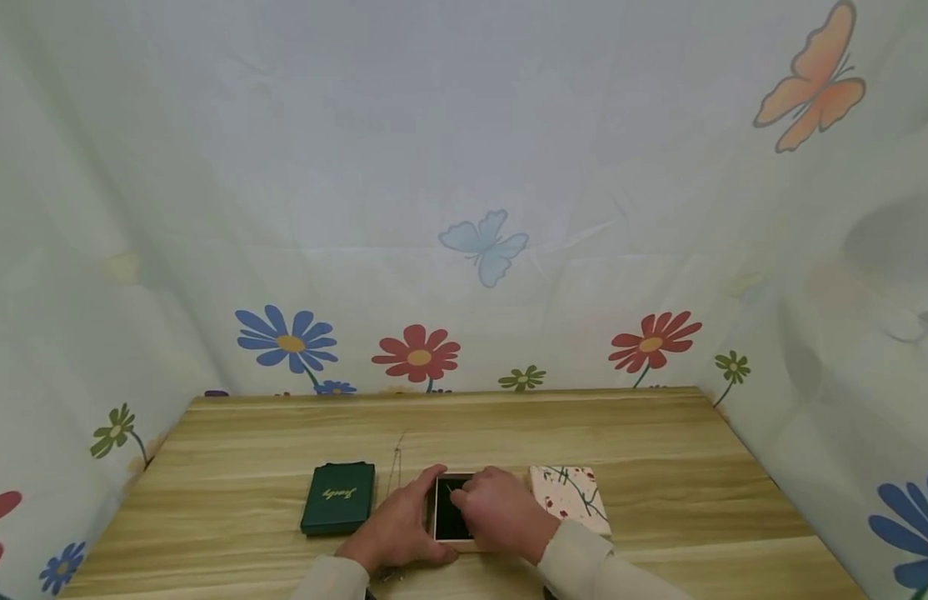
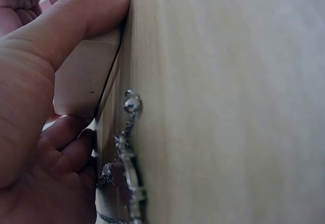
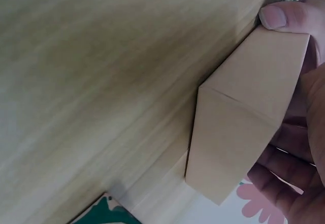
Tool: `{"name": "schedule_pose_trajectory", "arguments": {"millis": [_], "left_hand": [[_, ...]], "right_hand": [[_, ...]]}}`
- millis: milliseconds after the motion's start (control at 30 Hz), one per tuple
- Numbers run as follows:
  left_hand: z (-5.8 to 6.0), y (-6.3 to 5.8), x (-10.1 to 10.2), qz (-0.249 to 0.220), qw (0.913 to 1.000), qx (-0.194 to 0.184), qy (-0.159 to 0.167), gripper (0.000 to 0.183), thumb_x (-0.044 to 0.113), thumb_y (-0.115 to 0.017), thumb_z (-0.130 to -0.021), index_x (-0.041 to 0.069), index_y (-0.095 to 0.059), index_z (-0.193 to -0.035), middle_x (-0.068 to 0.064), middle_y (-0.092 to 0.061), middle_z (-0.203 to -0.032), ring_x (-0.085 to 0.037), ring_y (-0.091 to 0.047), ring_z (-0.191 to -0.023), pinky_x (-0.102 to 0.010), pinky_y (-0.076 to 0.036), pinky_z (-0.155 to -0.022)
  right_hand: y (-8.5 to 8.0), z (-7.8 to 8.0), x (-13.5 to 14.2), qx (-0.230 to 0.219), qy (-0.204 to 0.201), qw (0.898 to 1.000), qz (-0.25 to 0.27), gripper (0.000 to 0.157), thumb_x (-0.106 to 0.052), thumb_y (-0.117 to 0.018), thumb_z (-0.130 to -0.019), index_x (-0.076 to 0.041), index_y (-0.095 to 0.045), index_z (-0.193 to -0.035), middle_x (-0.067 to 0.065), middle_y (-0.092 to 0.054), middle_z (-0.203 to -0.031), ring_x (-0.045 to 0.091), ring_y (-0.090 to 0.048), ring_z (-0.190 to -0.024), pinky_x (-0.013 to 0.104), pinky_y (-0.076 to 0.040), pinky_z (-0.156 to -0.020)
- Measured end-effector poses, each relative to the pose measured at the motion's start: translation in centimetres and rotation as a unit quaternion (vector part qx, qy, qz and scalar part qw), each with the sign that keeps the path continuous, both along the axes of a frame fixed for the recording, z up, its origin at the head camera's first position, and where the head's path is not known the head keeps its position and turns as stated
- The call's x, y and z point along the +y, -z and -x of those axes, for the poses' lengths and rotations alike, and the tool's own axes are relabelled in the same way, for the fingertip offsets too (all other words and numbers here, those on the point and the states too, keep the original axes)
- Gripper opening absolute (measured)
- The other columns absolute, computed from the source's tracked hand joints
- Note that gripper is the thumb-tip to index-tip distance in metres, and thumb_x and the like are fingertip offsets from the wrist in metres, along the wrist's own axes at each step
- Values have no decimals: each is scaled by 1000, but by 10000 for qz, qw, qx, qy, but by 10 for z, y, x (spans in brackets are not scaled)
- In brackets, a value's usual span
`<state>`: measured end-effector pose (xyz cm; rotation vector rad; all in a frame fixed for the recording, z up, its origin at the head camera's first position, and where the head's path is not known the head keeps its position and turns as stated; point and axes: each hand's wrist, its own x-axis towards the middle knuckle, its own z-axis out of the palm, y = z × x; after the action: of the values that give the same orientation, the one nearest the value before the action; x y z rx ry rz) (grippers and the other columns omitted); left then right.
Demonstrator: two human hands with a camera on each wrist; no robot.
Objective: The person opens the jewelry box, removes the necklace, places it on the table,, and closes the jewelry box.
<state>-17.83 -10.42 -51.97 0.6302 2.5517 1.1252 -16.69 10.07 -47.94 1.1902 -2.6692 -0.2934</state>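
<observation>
A pale tan box base (image 1: 464,546) with a black insert (image 1: 451,521) sits on the table in the head view. My left hand (image 1: 396,521) grips its left end, thumb along the near side and fingers at the far side. The left thumb also presses on the box wall (image 3: 238,117) in the right wrist view. Over the insert's right part, my right hand (image 1: 505,508) is bent with its fingertips at the black surface; I cannot tell whether it pinches anything. A silver chain with a pendant (image 2: 127,178) lies on the table beside the left hand.
A dark green jewelry box (image 1: 339,498) with gold lettering stands left of the hands. Right of them lies a cream floral-patterned lid (image 1: 572,498), partly behind the right hand. The wooden table (image 1: 659,450) meets a printed cloth backdrop (image 1: 359,208) at its back and sides.
</observation>
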Motion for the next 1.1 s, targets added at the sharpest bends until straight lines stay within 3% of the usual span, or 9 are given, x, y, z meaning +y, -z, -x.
{"name": "schedule_pose_trajectory", "arguments": {"millis": [300,567,800,1100], "left_hand": [[1,1,-1,-42,10000,-41,9,121,46,-96,-68,16,-29,-164,-10,-59,-148,-34,-59,-130,-64,-50,-105],[1,1,0,6,9999,80,117,115,49,-94,-70,18,-32,-163,-7,-61,-146,-28,-60,-127,-59,-51,-105],[2,0,0,-10,9999,102,85,115,47,-95,-70,17,-33,-162,-6,-63,-141,-26,-61,-123,-59,-52,-103],[0,-1,0,34,10000,4,7,121,46,-96,-68,15,-28,-164,-9,-61,-145,-30,-60,-127,-61,-52,-104]], "right_hand": [[2,6,-2,5,-142,9996,-235,21,-36,-82,-88,-21,-77,-103,-5,-77,-97,9,-70,-88,28,-58,-86],[-1,5,6,-379,-103,9975,583,14,-13,-77,-88,-18,-77,-102,-7,-73,-94,7,-66,-86,27,-57,-87],[-6,-1,11,-366,-68,9924,1174,12,-11,-70,-95,-15,-78,-102,-5,-74,-92,7,-67,-87,28,-58,-89],[-12,-11,13,-169,-390,9866,1575,11,-9,-75,-91,-14,-79,-100,-6,-75,-93,6,-68,-89,28,-59,-90]]}}
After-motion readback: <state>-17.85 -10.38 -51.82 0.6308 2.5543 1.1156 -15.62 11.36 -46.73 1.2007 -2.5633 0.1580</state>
